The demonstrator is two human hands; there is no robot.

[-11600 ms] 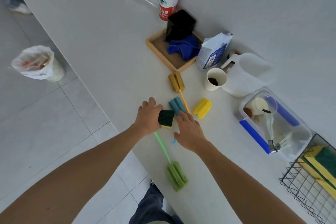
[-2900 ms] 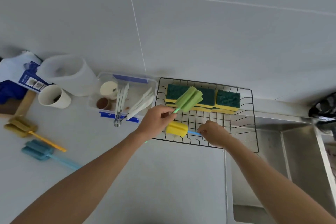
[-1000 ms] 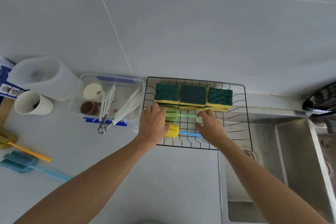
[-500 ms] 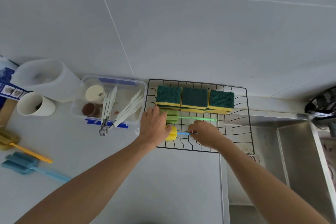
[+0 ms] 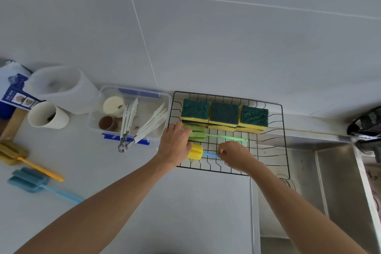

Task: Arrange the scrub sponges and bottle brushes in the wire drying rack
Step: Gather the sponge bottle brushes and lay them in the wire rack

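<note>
Task is judged a little past the halfway mark. Taking the wire drying rack (image 5: 285, 130) as reference: scrub sponges (image 5: 223, 113), green face up over yellow, stand in a row of three stacks along its far side, touching one another; a lower layer shows beneath them, its count uncertain. Just nearer than that row, the green bottle brush (image 5: 198, 135) lies inside the rack, head toward the rack's left end, its handle running right along the wires. Nearer again, the yellow-headed bottle brush (image 5: 195, 151) with a blue handle lies parallel to it. The left hand (image 5: 175, 145) rests over the heads of both brushes, fingers curled loosely against them; a firm grasp cannot be confirmed. The right hand (image 5: 235, 155) has its fingertips pinched on the blue handle. Outstanding: two brushes remain on the counter well to the left of the rack, an olive-yellow brush with an orange handle (image 5: 22, 158) and a blue bottle brush (image 5: 33, 180) just nearer than it. Both are untouched and have yet to be racked.
</note>
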